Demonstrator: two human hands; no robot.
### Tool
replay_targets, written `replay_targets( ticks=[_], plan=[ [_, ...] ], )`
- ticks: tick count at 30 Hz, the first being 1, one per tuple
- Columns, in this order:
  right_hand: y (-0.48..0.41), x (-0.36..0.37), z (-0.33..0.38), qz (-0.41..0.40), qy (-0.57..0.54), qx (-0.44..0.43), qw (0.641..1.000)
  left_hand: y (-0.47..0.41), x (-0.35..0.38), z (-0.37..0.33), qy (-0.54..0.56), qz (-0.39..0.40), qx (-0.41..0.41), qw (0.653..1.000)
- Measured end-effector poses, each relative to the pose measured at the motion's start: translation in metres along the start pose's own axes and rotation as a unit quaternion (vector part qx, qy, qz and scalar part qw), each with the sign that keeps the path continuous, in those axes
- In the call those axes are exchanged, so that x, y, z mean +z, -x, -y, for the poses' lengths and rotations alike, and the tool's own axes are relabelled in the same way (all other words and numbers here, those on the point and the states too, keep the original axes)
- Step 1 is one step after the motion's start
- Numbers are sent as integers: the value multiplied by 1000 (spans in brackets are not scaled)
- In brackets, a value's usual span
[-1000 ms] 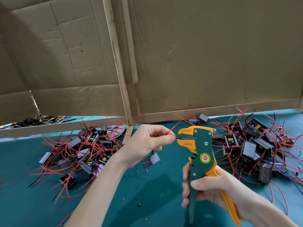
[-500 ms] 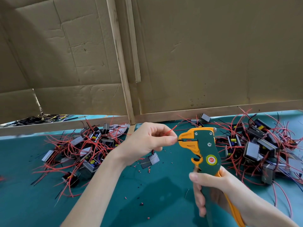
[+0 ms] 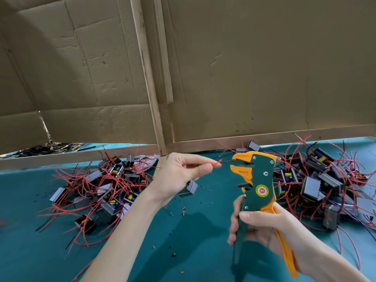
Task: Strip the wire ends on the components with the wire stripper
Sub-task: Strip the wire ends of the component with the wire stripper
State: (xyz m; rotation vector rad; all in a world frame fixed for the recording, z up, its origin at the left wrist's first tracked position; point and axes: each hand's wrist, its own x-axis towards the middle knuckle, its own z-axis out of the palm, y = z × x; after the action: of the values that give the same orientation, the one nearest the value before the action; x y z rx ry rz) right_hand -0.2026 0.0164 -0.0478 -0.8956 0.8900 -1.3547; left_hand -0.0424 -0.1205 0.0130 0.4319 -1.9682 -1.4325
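**Wire end held just clear of stripper**

The wire stripper (image 3: 258, 180) stands upright above the worktop (image 3: 193, 241). The right hand (image 3: 262, 226) grips its handles, and its jaws are parted. The left hand (image 3: 181, 176) pinches a red wire (image 3: 216, 164) between thumb and forefinger, with the tip just short of the jaws, not touching. Its component (image 3: 188, 189) hangs below that hand. A left pile (image 3: 105, 186) and a right pile (image 3: 317, 180) of wired components flank the hands. Insulation scraps (image 3: 183, 210) dot the worktop.

Left hand (image 3: 179, 176) pinching red wire (image 3: 216, 163), right hand (image 3: 262, 226) gripping wire stripper (image 3: 258, 180)

Cardboard panels (image 3: 264, 68) stand behind the teal tabletop (image 3: 30, 251).
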Motion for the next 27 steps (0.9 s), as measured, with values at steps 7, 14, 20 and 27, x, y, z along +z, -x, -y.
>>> replay_targets(
  ticks=[7, 14, 20, 27],
  plan=[
    [2, 1, 1, 50, 24, 9, 998, 1, 1, -6, -40, -2, -3, 999],
    [5, -1, 3, 63, 44, 11, 997, 4, 1, -11, -74, 22, -23, 997],
    [6, 1, 3, 63, 71, 20, 995, 5, -3, -15, -85, 54, -39, 994],
    [9, 8, -1, 24, 131, 27, 991, 7, -12, -16, -86, 90, -61, 990]
  ],
)
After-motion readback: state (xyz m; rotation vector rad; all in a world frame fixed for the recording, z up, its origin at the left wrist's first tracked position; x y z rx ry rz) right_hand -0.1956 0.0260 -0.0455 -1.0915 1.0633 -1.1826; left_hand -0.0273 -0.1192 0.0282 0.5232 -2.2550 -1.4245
